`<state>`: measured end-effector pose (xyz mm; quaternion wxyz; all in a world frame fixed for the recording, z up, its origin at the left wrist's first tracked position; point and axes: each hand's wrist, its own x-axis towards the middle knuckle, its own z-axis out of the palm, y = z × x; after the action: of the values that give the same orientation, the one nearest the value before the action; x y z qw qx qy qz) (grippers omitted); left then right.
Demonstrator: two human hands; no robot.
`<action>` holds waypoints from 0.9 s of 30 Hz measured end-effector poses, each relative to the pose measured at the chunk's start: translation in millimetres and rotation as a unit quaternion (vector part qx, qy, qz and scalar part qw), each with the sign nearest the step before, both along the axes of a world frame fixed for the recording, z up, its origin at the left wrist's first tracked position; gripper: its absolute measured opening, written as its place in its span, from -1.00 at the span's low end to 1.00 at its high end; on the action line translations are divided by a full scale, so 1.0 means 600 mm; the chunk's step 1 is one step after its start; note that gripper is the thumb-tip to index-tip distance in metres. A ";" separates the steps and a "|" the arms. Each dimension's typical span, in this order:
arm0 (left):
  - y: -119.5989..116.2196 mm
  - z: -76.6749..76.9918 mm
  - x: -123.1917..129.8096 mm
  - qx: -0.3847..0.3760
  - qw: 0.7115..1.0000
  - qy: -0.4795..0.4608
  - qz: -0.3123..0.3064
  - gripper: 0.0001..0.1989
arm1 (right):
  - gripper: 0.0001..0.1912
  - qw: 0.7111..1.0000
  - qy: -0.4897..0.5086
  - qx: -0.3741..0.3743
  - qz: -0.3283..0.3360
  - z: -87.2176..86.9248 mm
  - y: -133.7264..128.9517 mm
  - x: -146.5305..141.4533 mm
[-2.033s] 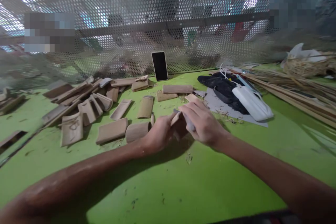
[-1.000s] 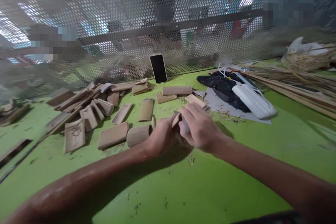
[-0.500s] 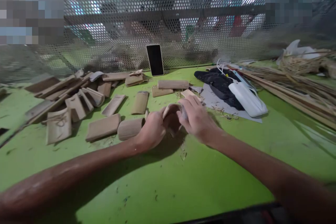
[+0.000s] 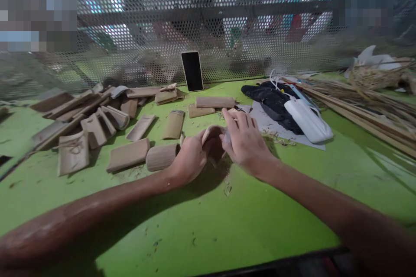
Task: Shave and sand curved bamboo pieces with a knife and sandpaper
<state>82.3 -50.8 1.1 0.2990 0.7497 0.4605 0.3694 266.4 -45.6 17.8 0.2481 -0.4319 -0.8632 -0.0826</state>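
Note:
My left hand (image 4: 190,156) is closed round a curved piece of bamboo (image 4: 214,149), its hollow side facing me and tilted above the table. Against the bamboo's right edge, my right hand (image 4: 248,145) has its thumb and fingers closed on a small grey sheet (image 4: 227,137), possibly sandpaper; most of it is hidden by the fingers. Just left of my left hand lies a rounded bamboo piece (image 4: 160,157). Beyond both hands another half-round bamboo length (image 4: 214,102) rests on a flatter one.
A pile of split bamboo (image 4: 81,108) covers the left of the green table (image 4: 182,233). A phone (image 4: 192,71) leans against the perforated metal screen (image 4: 146,60). At right are black gloves (image 4: 273,104), a white pouch-like thing (image 4: 307,119) and long strips (image 4: 357,108).
My right hand has shifted slightly to the right, and its fingers have lifted and spread a little. My left hand and the bamboo stay nearly in place.

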 end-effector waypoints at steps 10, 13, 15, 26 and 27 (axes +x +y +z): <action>0.002 0.005 -0.002 -0.006 1.000 0.021 0.009 -0.78 | -0.39 0.998 -0.006 -0.013 0.056 -0.007 0.007 0.004; 0.003 0.005 -0.004 -0.007 0.998 0.047 0.033 -0.78 | -0.37 0.998 0.052 -0.030 0.011 -0.004 0.024 0.019; 0.004 0.003 -0.005 -0.007 0.998 0.049 0.032 -0.79 | -0.41 0.990 0.135 -0.028 0.021 0.002 0.032 0.029; -0.003 -0.011 -0.006 0.001 1.000 -0.013 -0.014 -0.83 | -0.51 0.967 0.212 -0.036 0.133 0.012 0.004 0.010; -0.004 -0.012 -0.005 -0.004 0.999 -0.025 -0.023 -0.83 | -0.50 0.972 0.180 -0.049 0.146 0.011 0.001 0.008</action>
<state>79.1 -53.5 -6.0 0.3220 0.7493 0.4369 0.3794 271.0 -44.8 24.3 0.3879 -0.3207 -0.8608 0.0757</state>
